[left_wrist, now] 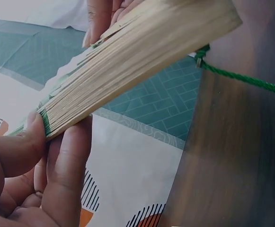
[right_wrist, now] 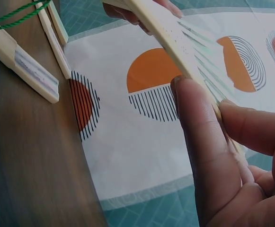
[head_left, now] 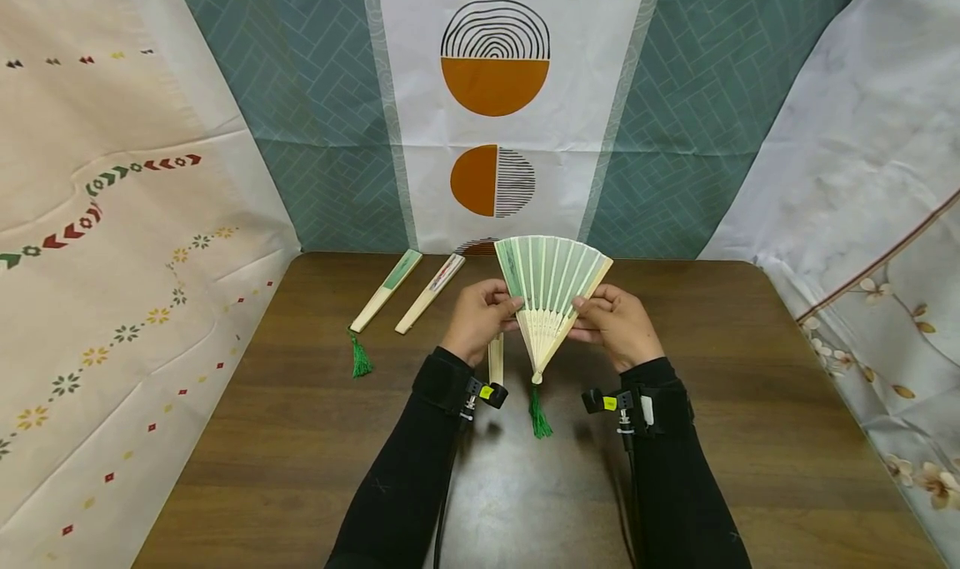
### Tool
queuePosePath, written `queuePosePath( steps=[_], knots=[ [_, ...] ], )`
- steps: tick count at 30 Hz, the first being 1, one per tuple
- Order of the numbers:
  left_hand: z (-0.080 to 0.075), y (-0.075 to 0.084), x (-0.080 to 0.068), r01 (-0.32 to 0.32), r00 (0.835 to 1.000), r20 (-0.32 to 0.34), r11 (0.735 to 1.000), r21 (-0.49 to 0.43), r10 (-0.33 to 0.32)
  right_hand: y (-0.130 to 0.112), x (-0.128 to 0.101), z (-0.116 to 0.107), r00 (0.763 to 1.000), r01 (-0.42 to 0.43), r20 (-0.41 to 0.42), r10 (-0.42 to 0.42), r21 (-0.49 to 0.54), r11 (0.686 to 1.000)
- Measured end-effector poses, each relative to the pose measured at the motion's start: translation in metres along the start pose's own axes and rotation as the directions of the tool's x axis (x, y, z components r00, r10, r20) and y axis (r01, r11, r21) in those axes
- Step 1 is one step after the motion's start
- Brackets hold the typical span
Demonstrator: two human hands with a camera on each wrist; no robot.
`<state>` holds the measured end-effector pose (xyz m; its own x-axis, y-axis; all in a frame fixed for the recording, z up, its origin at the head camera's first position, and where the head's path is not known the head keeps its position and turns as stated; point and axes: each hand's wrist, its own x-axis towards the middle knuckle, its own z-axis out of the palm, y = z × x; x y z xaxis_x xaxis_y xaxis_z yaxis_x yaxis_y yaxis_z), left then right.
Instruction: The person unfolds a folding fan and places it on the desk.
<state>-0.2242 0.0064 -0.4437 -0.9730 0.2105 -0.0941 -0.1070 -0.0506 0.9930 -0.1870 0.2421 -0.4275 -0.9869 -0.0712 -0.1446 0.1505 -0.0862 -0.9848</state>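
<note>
A folding fan (head_left: 547,286) with pale green leaf and light wooden ribs is spread partway, held up above the table. My left hand (head_left: 482,315) pinches its left outer rib between thumb and fingers. On the opposite side, my right hand (head_left: 617,323) pinches the right outer rib. From the pivot at the bottom hangs a green tassel (head_left: 538,415). In the left wrist view the ribs (left_wrist: 142,61) appear nearly edge-on, with the left thumb (left_wrist: 31,132) on the guard. The right wrist view has the right thumb (right_wrist: 255,125) and forefinger on the other guard.
Two folded fans, one green-topped with a tassel (head_left: 387,288) and one with a printed top (head_left: 431,292), lie back left on the wooden table (head_left: 712,436). Another folded fan (head_left: 496,361) is partly hidden behind my left hand. Patterned cloths (head_left: 322,136) hang behind.
</note>
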Motion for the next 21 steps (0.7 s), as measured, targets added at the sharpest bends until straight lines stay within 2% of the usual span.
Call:
queuePosePath(
  steps=[7,21],
  knots=[
    [-0.004,0.000,0.000,0.023,0.999,-0.039,0.997,-0.071,-0.026,0.001,0.000,0.000,0.999,0.016,-0.033,-0.016,0.001,1.000],
    [-0.012,0.002,0.002,-0.015,0.995,-0.095,0.981,-0.194,-0.004,-0.001,0.000,-0.001,0.987,0.045,-0.154,-0.043,0.011,0.999]
  ],
)
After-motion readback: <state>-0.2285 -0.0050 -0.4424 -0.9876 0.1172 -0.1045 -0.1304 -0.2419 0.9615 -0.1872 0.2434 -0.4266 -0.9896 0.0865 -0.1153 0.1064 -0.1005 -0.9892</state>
